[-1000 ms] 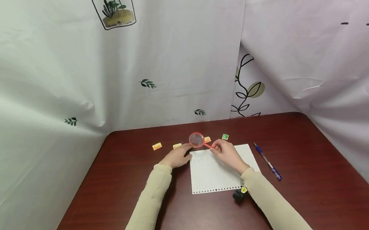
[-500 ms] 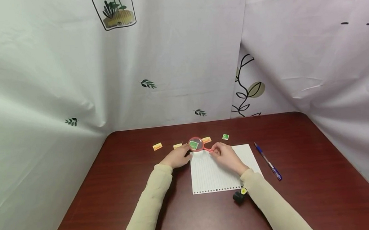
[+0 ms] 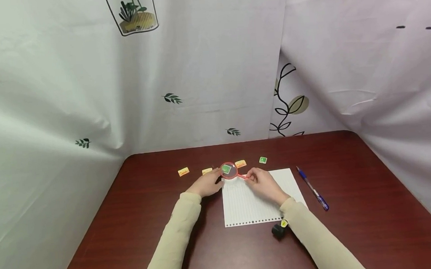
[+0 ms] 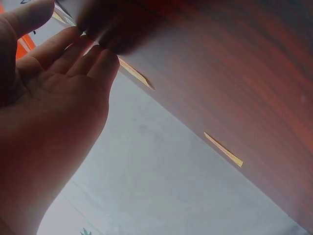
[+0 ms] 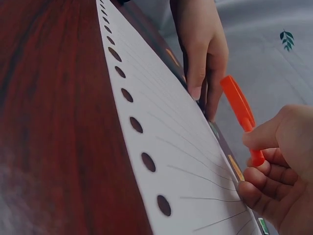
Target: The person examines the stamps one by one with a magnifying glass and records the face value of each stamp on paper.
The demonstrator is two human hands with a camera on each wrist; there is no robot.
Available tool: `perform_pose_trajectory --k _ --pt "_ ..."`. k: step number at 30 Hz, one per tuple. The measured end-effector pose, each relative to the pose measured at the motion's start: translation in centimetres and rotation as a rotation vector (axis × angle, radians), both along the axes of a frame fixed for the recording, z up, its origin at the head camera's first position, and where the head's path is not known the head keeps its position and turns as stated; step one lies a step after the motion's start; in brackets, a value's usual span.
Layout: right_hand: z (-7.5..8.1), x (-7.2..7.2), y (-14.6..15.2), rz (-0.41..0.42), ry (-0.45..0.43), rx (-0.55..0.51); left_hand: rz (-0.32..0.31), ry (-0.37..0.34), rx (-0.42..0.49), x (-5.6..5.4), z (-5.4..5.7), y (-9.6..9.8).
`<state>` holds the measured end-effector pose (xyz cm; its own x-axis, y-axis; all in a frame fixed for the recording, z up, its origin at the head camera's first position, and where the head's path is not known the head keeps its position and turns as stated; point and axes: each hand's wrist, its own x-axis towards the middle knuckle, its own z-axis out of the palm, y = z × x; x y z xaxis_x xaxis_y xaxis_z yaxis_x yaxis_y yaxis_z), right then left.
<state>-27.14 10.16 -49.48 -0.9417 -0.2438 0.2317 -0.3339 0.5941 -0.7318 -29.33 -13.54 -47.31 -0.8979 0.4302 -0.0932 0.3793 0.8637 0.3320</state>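
My right hand (image 3: 266,184) pinches the handle of an orange-red magnifying glass (image 5: 238,105) between thumb and fingers. Its round lens (image 3: 232,174) hovers at the far left corner of a lined, punched sheet of paper (image 3: 243,204). Through the lens a green stamp-like piece (image 3: 226,169) shows. Close to the lens's left side, my left hand (image 3: 207,183) reaches down with its fingers extended, fingertips at the tabletop. In the left wrist view that hand's palm (image 4: 54,98) faces the camera, and its fingers are nearly straight.
Yellow-orange stamp-like pieces (image 3: 183,171) lie in a row along the far side of the brown table (image 3: 139,225). Another green piece (image 3: 263,160) lies at the row's right end. A blue pen (image 3: 312,188) lies right of the paper. White printed cloth (image 3: 210,67) hangs behind.
The magnifying glass has come slightly down and toward me, and the green piece now shows through its lens. My left hand has hardly moved.
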Motion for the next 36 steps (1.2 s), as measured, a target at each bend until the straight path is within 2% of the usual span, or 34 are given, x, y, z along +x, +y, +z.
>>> perform_pose_trajectory --k 12,17,21,30,36 --pt "-0.5 0.0 -0.1 -0.012 0.012 0.006 -0.007 -0.002 0.039 0.2 0.0 -0.3" --pt "-0.3 0.1 -0.1 -0.015 0.005 0.007 -0.018 0.022 0.038 0.1 0.0 -0.2" --pt "0.1 0.0 0.0 -0.015 0.012 0.006 -0.009 0.001 0.029 0.1 0.1 -0.1" --pt "1.4 -0.2 0.9 -0.039 0.022 -0.054 -0.042 -0.003 0.021 0.0 0.0 -0.1" --pt "2.6 -0.2 1.8 -0.077 0.051 -0.099 -0.029 -0.018 0.017 0.2 0.2 0.0"
